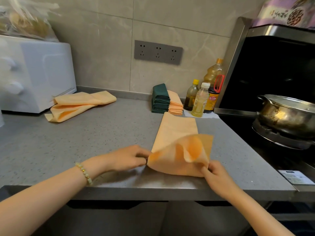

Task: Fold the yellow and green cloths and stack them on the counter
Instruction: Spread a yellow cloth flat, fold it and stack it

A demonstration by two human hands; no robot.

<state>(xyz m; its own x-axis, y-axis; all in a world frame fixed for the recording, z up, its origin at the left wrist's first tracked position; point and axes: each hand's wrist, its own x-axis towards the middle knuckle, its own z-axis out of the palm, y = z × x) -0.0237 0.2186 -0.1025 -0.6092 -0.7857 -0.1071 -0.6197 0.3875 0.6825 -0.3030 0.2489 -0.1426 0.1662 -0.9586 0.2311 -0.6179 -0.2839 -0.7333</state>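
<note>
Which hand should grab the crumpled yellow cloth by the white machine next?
Probably the left hand: it is nearer the crumpled yellow cloth. The right hand is farther away. Both now pinch the long yellow cloth.

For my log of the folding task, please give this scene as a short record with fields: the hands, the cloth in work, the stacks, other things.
left hand: pinches near left corner of the yellow cloth
right hand: pinches its near right corner
yellow cloth: long strip on the counter, near end lifted
green stack: folded, by the wall
yellow stack: folded, right beside the green stack
waiting cloth: yellow, loose, beside white appliance
others: bottles, pot
</note>
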